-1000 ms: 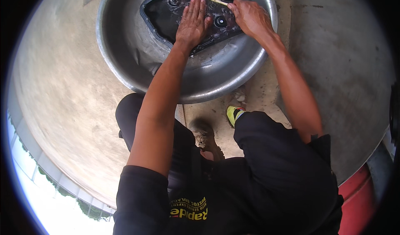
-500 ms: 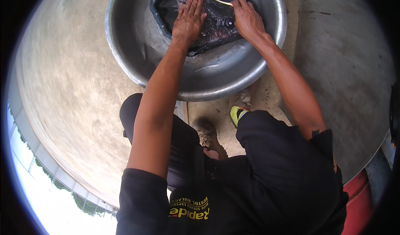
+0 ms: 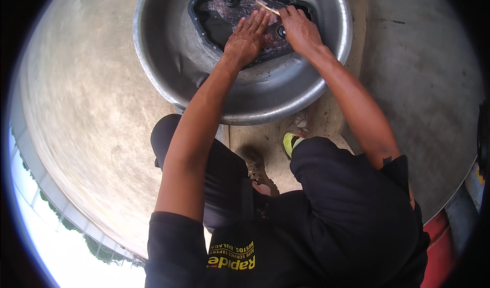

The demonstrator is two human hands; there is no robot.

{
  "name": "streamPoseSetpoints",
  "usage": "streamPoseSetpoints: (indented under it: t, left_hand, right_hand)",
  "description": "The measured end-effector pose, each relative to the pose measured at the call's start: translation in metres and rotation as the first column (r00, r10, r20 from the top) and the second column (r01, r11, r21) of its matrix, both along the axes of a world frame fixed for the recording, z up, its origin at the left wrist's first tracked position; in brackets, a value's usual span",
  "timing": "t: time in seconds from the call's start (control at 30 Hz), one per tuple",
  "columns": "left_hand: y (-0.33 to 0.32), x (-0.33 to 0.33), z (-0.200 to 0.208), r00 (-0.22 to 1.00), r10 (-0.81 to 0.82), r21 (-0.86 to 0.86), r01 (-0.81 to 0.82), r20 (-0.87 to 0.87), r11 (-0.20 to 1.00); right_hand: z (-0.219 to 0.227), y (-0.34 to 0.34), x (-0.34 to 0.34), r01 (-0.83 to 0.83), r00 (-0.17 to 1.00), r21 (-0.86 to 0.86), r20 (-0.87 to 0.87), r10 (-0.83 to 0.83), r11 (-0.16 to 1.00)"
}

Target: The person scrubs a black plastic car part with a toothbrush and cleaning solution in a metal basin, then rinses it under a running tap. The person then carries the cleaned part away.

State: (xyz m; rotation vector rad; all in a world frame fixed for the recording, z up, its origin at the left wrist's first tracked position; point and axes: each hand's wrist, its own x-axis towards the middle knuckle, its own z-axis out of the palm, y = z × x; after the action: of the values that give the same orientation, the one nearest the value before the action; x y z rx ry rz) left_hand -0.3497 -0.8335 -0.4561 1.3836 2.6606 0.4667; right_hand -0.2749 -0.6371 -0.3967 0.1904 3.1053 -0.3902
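Note:
A black oil pan [image 3: 206, 30] with bolt holes round its rim lies in a wide metal basin [image 3: 168, 78]. Dark liquid and pinkish, foamy residue cover its inside. My right hand [image 3: 301, 30] is closed round a slim, pale toothbrush [image 3: 268, 7], whose head points left over the pan. My left hand [image 3: 248, 37] lies flat over the pan's near side, fingers stretched out and holding nothing. Its fingertips come close to the brush head. A round drain fitting [image 3: 280, 31] shows on the pan between the two hands.
The basin stands on a stained concrete floor [image 3: 92, 84] just ahead of my knees. Below its near rim are a yellow-green shoe [image 3: 291, 142] and a brown boot [image 3: 255, 163]. Something red [image 3: 439, 242] sits at the lower right edge.
My left hand has slid right and a little nearer to me, uncovering pinkish residue in the pan. The toothbrush has tilted, its head slightly lower, while my right hand has barely shifted.

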Motion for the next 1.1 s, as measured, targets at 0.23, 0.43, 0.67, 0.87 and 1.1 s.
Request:
streamPoseSetpoints:
  t: [0.23,0.43,0.67,0.87,1.1]
  left_hand:
    - [0.001,-0.039,0.002,0.98,0.055,0.05,-0.046,-0.192,0.998]
    - [0.042,-0.017,-0.002,0.97,-0.209,0.11,0.196,0.124,0.974]
    - [0.007,-0.031,0.011,0.988,-0.108,-0.179,0.087,-0.108,0.98]
    - [-0.019,-0.021,0.032,0.918,-0.289,-0.176,0.343,0.274,0.923]
    - [-0.042,-0.014,0.093,0.899,-0.215,-0.579,0.413,0.381,0.703]
  right_hand:
    - [0.014,0.005,0.002,0.108,0.993,-0.021,0.047,-0.107,0.994]
    - [0.037,0.009,0.011,0.294,0.922,-0.039,0.277,-0.272,0.955]
    - [0.029,0.012,0.018,0.23,0.949,-0.14,0.253,-0.19,0.963]
    - [0.012,0.016,0.001,0.077,0.987,-0.153,0.153,-0.054,0.985]
    - [0.018,0.021,-0.026,-0.11,0.947,-0.195,0.278,0.163,0.975]
